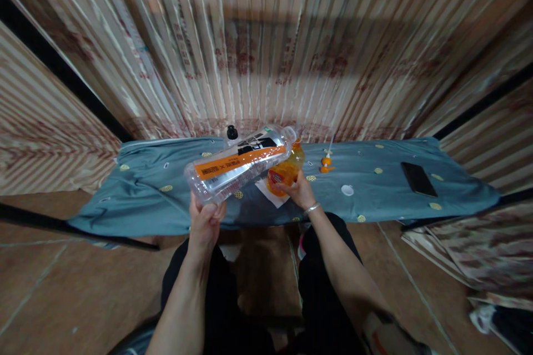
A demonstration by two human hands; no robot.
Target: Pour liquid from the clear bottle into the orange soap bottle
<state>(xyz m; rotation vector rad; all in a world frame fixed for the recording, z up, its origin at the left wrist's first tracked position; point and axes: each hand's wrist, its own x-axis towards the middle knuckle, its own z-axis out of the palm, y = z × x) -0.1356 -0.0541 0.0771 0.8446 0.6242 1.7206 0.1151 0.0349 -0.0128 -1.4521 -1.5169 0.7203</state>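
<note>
Left grip low on tilted bottle (right grip clasping orange bottle).

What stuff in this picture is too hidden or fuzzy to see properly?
In the head view:
- Whatever is under the black cap is mostly hidden behind the clear bottle.
- The clear bottle's small print is too tiny and blurred to read.
- Part of the white sheet is hidden by the orange bottle.
- The dark bundle is cut off by the right edge.

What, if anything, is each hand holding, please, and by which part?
The left hand holds the large clear bottle near its base; the right hand holds the smaller orange bottle by its lower side.
</note>
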